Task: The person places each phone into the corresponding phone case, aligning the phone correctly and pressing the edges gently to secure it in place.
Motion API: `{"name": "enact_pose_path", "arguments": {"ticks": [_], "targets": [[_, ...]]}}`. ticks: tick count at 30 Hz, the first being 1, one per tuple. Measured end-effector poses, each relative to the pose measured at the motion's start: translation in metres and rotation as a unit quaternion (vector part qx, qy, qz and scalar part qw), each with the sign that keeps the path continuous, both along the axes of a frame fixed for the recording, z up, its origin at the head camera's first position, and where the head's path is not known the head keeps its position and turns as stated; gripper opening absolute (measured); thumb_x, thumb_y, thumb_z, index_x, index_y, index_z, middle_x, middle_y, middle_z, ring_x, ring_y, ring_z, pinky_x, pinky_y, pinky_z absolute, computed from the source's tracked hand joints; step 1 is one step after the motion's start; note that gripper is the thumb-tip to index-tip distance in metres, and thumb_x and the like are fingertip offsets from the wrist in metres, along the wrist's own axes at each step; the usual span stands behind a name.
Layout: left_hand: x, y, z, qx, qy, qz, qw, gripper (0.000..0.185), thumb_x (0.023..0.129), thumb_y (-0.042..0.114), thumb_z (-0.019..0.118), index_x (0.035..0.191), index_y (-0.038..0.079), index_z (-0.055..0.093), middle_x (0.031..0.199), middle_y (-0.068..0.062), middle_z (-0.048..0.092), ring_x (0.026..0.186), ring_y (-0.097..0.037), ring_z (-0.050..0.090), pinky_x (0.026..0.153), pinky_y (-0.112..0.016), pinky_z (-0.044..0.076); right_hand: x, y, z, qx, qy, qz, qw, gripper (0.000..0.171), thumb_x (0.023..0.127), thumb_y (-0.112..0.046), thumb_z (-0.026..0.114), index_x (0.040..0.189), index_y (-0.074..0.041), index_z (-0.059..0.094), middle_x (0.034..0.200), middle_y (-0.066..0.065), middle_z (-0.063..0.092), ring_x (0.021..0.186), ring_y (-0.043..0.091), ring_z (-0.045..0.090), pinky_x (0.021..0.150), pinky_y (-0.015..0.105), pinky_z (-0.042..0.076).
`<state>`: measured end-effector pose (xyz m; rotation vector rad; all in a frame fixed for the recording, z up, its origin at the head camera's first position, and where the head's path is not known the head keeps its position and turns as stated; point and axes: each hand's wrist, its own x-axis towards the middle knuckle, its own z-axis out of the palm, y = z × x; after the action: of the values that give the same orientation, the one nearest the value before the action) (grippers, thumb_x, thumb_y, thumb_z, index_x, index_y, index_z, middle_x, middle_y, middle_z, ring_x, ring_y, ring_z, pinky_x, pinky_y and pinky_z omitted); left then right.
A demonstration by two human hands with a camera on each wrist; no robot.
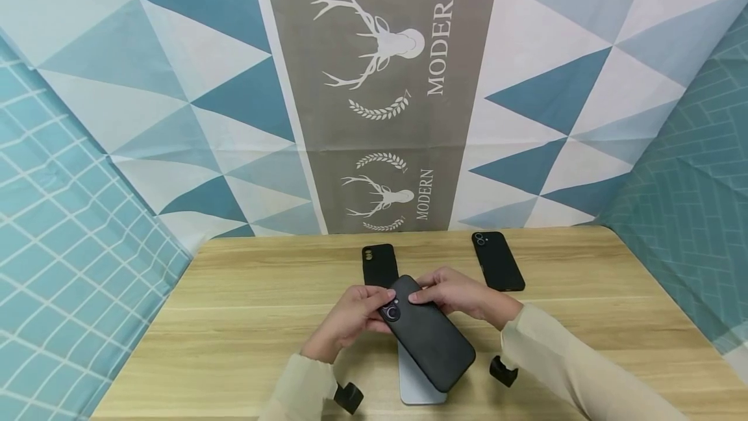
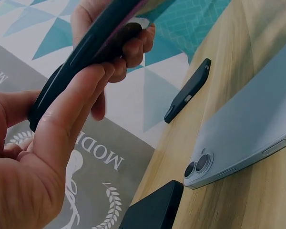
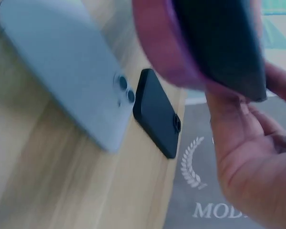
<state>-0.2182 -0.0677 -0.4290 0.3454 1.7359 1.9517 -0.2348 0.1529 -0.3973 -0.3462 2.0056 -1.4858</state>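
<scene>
Left hand (image 1: 355, 312) grips the black case (image 1: 432, 340) slantwise, camera end pointing away-left.

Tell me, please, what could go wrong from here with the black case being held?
If the hands slip, the raised black case might fall onto the silver phone, which it overlaps in the head view, and perhaps scratch its back. A pinkish layer shows along the case's underside; I cannot tell whether it is fixed, so it might slide out in handling.
</scene>
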Motion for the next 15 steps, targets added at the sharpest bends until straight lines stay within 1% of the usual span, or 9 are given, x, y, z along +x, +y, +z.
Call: {"name": "enact_pose_path", "arguments": {"ticks": [4, 6, 8, 10, 12, 15], "targets": [[0.002, -0.002, 0.001, 0.005, 0.01, 0.023, 0.9997, 0.037, 0.096, 0.017, 0.051, 0.109, -0.017, 0.054, 0.074, 0.001, 0.068, 0.064, -0.01, 0.069, 0.062, -0.024, 0.058, -0.002, 0.004, -0.002, 0.011, 0.019, 0.004, 1.0, 0.055, 0.091, -0.031, 0.061, 0.133, 0.001, 0.048, 0.101, 0.009, 0.068, 0.085, 0.017, 0.067, 0.075, 0.034, 0.058], [0.002, -0.004, 0.002, 0.018, 0.012, 0.04, 0.999, 0.035, 0.097, 0.016, 0.05, 0.108, -0.017, 0.054, 0.075, 0.001, 0.069, 0.065, -0.011, 0.07, 0.063, -0.025, 0.058, -0.002, 0.007, -0.003, 0.009, 0.015, 0.002, 1.0, 0.056, 0.092, -0.036, 0.057, 0.133, 0.001, 0.048, 0.105, 0.009, 0.067, 0.088, 0.017, 0.067, 0.076, 0.034, 0.057], [0.003, -0.006, 0.003, 0.035, 0.01, 0.063, 0.9973, 0.032, 0.097, 0.015, 0.049, 0.105, -0.016, 0.054, 0.076, 0.0, 0.069, 0.067, -0.012, 0.07, 0.064, -0.025, 0.058, 0.0, 0.011, -0.003, 0.001, 0.01, -0.006, 1.0, 0.055, 0.094, -0.04, 0.053, 0.13, 0.002, 0.051, 0.104, 0.007, 0.066, 0.088, 0.015, 0.065, 0.075, 0.032, 0.057], [0.004, -0.009, 0.005, 0.042, 0.007, 0.096, 0.9945, 0.032, 0.098, 0.016, 0.048, 0.104, -0.015, 0.055, 0.075, 0.0, 0.069, 0.067, -0.012, 0.07, 0.064, -0.025, 0.058, 0.003, 0.014, -0.003, -0.012, 0.005, -0.02, 1.0, 0.056, 0.095, -0.044, 0.05, 0.128, 0.002, 0.052, 0.099, 0.004, 0.066, 0.084, 0.013, 0.065, 0.072, 0.03, 0.056], [0.004, -0.01, 0.008, 0.046, 0.0, 0.135, 0.9898, 0.032, 0.098, 0.017, 0.048, 0.104, -0.014, 0.055, 0.073, -0.001, 0.069, 0.064, -0.011, 0.07, 0.062, -0.023, 0.058, 0.007, 0.017, -0.004, -0.029, 0.002, -0.034, 0.999, 0.058, 0.095, -0.046, 0.048, 0.125, 0.003, 0.054, 0.091, 0.002, 0.067, 0.076, 0.012, 0.065, 0.068, 0.03, 0.057], [0.006, -0.01, 0.011, 0.052, -0.012, 0.201, 0.978, 0.03, 0.098, 0.016, 0.048, 0.102, -0.012, 0.056, 0.07, -0.001, 0.068, 0.059, -0.01, 0.068, 0.059, -0.021, 0.057, 0.014, 0.018, -0.006, -0.063, -0.014, -0.048, 0.997, 0.06, 0.095, -0.048, 0.046, 0.117, 0.007, 0.056, 0.078, 0.003, 0.069, 0.065, 0.014, 0.067, 0.061, 0.031, 0.058]]}}
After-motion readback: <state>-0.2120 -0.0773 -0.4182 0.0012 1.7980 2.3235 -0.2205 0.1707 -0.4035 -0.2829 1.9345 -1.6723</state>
